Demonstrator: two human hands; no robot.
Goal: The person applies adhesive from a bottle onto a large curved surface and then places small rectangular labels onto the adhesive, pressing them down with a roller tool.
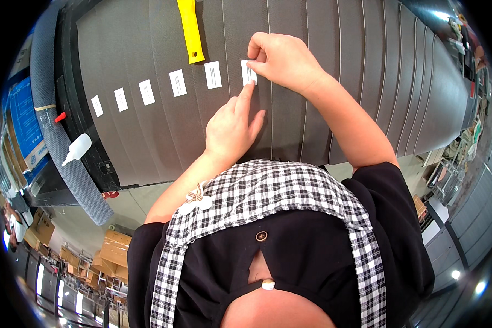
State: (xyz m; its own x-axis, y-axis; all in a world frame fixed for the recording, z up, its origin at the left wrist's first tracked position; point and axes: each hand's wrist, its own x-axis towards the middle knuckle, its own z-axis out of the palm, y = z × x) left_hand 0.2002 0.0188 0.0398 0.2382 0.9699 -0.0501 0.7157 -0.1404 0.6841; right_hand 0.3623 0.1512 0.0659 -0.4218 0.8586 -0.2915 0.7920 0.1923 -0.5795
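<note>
A white printed label (248, 70) lies on a dark grey-brown panel of a sheet stack whose edges overlap in long strips (290, 117). My left hand (230, 127) has its index finger stretched out, the tip pressing the label's lower end; its thumb stands apart. Above and to the right, my right hand (286, 61) is closed in a pinch, thumb and finger at the label's upper right corner. Several similar white labels, such as a nearby label (213, 75), run in a slanting row to the left, one per strip. A yellow flat-handled tool (191, 34) lies above them.
At the left, a grey fabric-covered roll (46, 109) borders the black table edge (101, 158). On it rest a white squeeze bottle (80, 146) and a small red cap (60, 117). Cardboard boxes (113, 252) stand on the floor behind at lower left.
</note>
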